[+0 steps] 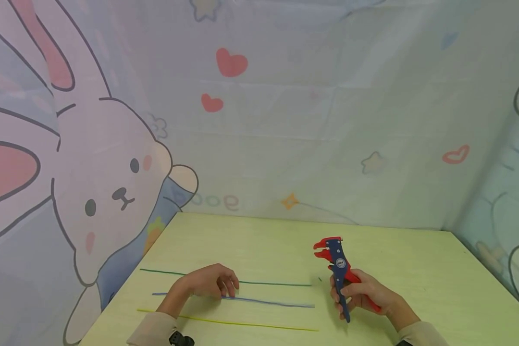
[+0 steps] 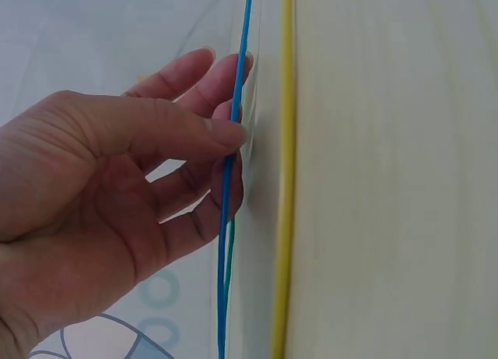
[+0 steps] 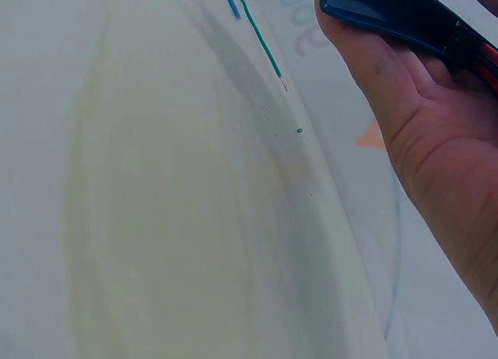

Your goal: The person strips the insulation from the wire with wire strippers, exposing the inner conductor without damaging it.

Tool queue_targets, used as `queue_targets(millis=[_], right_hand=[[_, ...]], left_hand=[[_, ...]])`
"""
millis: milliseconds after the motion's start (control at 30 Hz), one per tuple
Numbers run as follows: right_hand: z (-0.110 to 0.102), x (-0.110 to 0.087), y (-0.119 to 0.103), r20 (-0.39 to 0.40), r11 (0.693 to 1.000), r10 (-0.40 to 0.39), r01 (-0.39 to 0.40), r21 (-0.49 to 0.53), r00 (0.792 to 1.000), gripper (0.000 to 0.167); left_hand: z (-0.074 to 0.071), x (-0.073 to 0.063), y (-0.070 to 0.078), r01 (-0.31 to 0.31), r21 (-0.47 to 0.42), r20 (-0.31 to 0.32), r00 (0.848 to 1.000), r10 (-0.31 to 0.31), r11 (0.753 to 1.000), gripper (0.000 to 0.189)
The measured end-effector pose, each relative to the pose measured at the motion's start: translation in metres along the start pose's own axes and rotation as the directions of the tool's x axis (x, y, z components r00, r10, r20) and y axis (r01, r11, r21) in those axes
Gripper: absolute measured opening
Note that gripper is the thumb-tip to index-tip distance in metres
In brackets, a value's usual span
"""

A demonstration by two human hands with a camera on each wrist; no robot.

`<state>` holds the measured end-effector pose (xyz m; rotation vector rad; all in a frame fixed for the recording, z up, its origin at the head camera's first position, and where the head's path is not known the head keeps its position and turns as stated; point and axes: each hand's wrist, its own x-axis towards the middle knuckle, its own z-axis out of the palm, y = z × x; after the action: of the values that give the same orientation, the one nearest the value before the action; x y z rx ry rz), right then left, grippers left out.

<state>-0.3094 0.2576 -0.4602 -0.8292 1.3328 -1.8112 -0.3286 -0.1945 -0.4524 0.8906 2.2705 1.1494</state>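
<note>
My right hand (image 1: 365, 293) grips the handles of a wire stripper (image 1: 339, 262) with a blue body and red jaws, held upright above the table. In the right wrist view only part of its dark blue handle (image 3: 389, 12) shows. My left hand (image 1: 214, 281) is at the blue wire (image 1: 268, 302), its thumb and fingertips pinching it in the left wrist view. Beyond it lies a green wire (image 1: 277, 284), whose right end shows a thin bare strand (image 3: 285, 85). Nearest me is a yellow wire (image 1: 242, 324), apart from both hands.
A tiny green piece (image 1: 320, 279) lies on the pale yellow-green table (image 1: 251, 247) just past the green wire's right end. Dark specks are scattered near it. Behind the table hangs a printed cloth (image 1: 285, 144) with a rabbit and hearts.
</note>
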Motion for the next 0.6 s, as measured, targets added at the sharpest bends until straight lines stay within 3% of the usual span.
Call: queue_targets(millis=[300, 600], right_hand=[[-0.001, -0.001, 0.001, 0.0, 1.0, -0.003, 0.003, 0.004, 1.0, 0.027], [-0.001, -0.001, 0.001, -0.001, 1.0, -0.001, 0.001, 0.003, 1.0, 0.027]], left_hand=[[-0.001, -0.003, 0.004, -0.01, 0.028, 0.039, 0.999, 0.009, 1.0, 0.055], [-0.01, -0.006, 0.004, -0.121, 0.158, 0.066, 0.992, 0.111, 0.98, 0.057]])
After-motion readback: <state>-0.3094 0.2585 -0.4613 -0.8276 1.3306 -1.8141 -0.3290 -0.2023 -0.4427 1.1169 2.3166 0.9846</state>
